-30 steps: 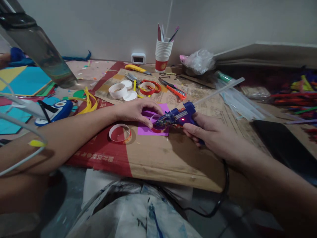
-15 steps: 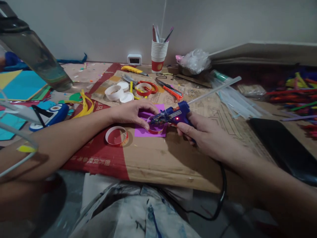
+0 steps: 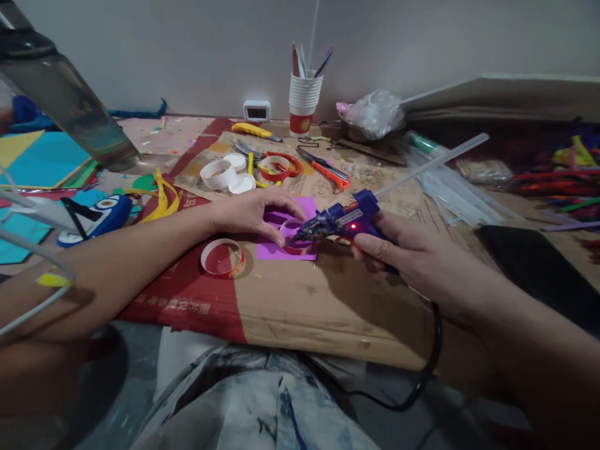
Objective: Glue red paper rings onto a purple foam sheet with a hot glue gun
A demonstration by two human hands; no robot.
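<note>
My right hand (image 3: 412, 256) grips a blue hot glue gun (image 3: 344, 222) with a lit red lamp and a clear glue stick (image 3: 431, 164) poking out the back. Its nozzle touches a red paper ring (image 3: 294, 237) standing on a purple paper square (image 3: 281, 247). My left hand (image 3: 255, 212) rests on that square, fingertips pinching the ring's left side. A second red and white paper ring (image 3: 222, 257) lies just left of the square on the cardboard sheet (image 3: 328, 306).
Beyond my hands lie white and red rings (image 3: 225, 174), an orange utility knife (image 3: 328, 170), a yellow knife (image 3: 255, 130) and a paper cup of tools (image 3: 302, 103). Clear glue sticks (image 3: 450, 194) and coloured sticks (image 3: 562, 181) sit right. A tilted bottle (image 3: 65, 100) and blue case (image 3: 98, 215) are left.
The glue gun and my right hand have shifted slightly to the right around the ring. My left hand keeps its hold on the ring.
</note>
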